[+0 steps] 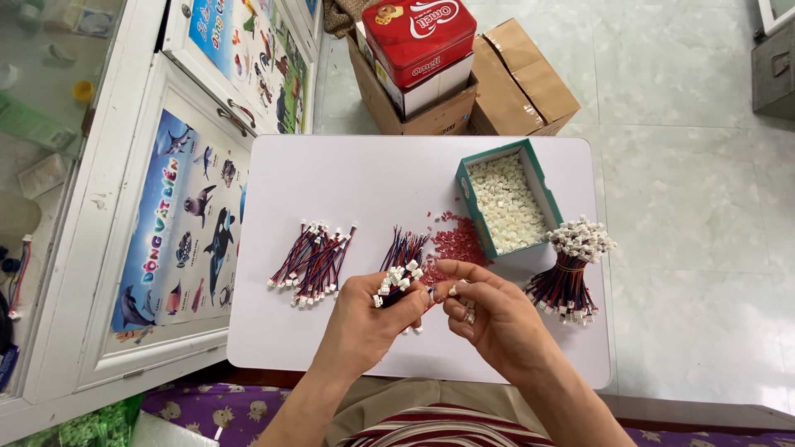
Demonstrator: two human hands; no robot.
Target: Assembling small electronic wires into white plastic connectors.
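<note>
Left hand (pixel 364 310): closed around a wire bunch (pixel 399 269), red and dark leads fanning up from the fist, white plugs clustered at the fingertips.
Right hand (pixel 489 310): fingers curled, thumb and forefinger pinching a small white piece at the tips, just beside the left hand's plugs; too small to tell more.
Wire bunch: held above the near middle of the worktop (pixel 348 178), between the two hands.
Loose wires (pixel 313 255): spread on the worktop left of the hands, white plugs at both ends.
Tied bundle (pixel 570 269): right of the hands, near the worktop's edge, bound at the middle, plugs flaring at top and bottom.
Box (pixel 537 178): teal, open, filled with small white pieces, at the far right of the worktop.
Red bits (pixel 457 242): small heap touching the box's near left side.
Cartons (pixel 517 83): on the floor beyond the worktop, one bearing a red tin (pixel 418 37).
</note>
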